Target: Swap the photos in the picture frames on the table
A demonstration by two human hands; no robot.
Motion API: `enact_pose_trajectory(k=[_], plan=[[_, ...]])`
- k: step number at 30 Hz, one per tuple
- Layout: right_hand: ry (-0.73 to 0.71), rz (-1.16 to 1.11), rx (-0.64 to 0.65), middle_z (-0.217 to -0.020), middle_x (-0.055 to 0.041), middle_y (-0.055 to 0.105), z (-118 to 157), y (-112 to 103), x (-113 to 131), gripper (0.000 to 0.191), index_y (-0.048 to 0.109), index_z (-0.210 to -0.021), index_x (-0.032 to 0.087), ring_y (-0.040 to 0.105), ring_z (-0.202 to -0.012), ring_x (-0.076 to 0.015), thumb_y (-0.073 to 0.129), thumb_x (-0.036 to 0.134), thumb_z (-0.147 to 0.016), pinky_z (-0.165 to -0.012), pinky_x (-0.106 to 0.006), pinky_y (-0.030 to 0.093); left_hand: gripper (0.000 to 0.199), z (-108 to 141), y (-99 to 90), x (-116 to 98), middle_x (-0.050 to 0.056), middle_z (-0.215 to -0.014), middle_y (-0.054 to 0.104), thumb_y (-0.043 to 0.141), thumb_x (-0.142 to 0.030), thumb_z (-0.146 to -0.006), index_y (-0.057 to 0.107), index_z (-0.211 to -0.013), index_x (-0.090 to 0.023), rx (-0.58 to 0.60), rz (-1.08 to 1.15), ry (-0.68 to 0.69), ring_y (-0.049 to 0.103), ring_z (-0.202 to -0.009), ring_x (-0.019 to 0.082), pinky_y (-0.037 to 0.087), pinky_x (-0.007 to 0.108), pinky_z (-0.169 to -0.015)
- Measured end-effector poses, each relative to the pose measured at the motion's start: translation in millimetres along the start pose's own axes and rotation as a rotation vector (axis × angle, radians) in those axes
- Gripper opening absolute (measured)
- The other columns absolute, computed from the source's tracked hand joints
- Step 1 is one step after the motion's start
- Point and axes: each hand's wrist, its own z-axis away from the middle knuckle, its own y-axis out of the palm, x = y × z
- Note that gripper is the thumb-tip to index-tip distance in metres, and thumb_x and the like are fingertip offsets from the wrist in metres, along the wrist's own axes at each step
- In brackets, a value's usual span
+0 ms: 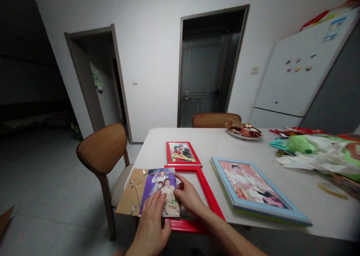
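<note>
A wedding photo (163, 194) of several people lies partly over a brown backing board (132, 196) with metal clips and partly over a red picture frame (209, 192). My left hand (152, 220) rests on the lower part of the photo with its fingers stretched out and its thumb near the frame's lower bar. At the photo's right edge, my right hand (189, 198) has its index finger and thumb on the print; its other fingers are hidden. Behind the red frame lies a smaller red framed photo (183, 153).
A light-blue framed picture (253, 184) lies on other frames at the right of the white table (213, 143). Farther back are a plate of wrapped items (244, 130), a green plush-like bundle (305, 144) and a tape roll (333, 190). A wooden chair (104, 149) stands left.
</note>
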Motion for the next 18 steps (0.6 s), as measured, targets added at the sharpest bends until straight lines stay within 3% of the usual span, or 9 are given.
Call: enact_pose_trajectory(k=[5,8,12,14,18], plan=[[-0.145,-0.377,-0.008,-0.066,0.0044,0.052,6.5,7.0,41.2,0.059,0.035,-0.121,0.016,0.046,-0.051,-0.0065,0.049,0.015,-0.064,-0.051,-0.019,0.039,0.059,-18.4,-3.6,-7.5,0.009,-0.127,0.042,0.037,-0.005,-0.062,0.042,-0.12,-0.015,-0.151,0.158,0.024,0.035,-0.119,0.022,0.028,0.042,-0.099],[-0.176,-0.441,-0.012,-0.086,-0.0024,0.056,13.8,0.6,55.0,0.055,0.035,-0.121,0.018,0.054,-0.069,-0.0102,0.051,0.028,-0.07,-0.062,-0.023,0.044,0.046,-31.0,-15.4,-15.8,0.006,-0.122,0.048,0.036,-0.01,-0.073,0.045,-0.117,-0.018,-0.33,0.407,-0.097,0.039,-0.116,0.019,0.027,0.038,-0.1],[0.118,-0.387,-0.051,-0.1,-0.0097,0.056,17.6,-6.1,36.4,0.054,0.038,-0.119,0.016,0.058,-0.08,-0.0146,0.049,0.037,-0.071,-0.066,-0.026,0.046,0.036,-39.2,-14.3,-34.4,0.009,-0.11,0.057,0.041,-0.028,-0.079,0.049,-0.112,-0.013,-0.52,0.869,-0.38,0.049,-0.106,0.023,0.038,0.038,-0.091],[0.222,-0.466,-0.019,-0.098,-0.0102,0.059,18.0,-10.2,23.1,0.05,0.039,-0.117,0.015,0.06,-0.077,-0.0149,0.044,0.037,-0.073,-0.063,-0.026,0.047,0.037,-40.3,-7.0,-43.6,0.01,-0.104,0.061,0.043,-0.031,-0.078,0.05,-0.109,-0.012,-0.496,1.074,-0.456,0.055,-0.098,0.023,0.042,0.036,-0.086],[0.135,-0.489,-0.077,-0.094,-0.009,0.064,16.8,-33.4,12.6,0.045,0.041,-0.114,0.014,0.062,-0.073,-0.0165,0.037,0.022,-0.07,-0.057,-0.025,0.047,0.048,-39.7,4.1,-47.2,0.012,-0.108,0.058,0.051,-0.027,-0.07,0.042,-0.115,-0.012,-0.381,1.23,-0.486,0.054,-0.099,0.022,0.042,0.035,-0.086]])
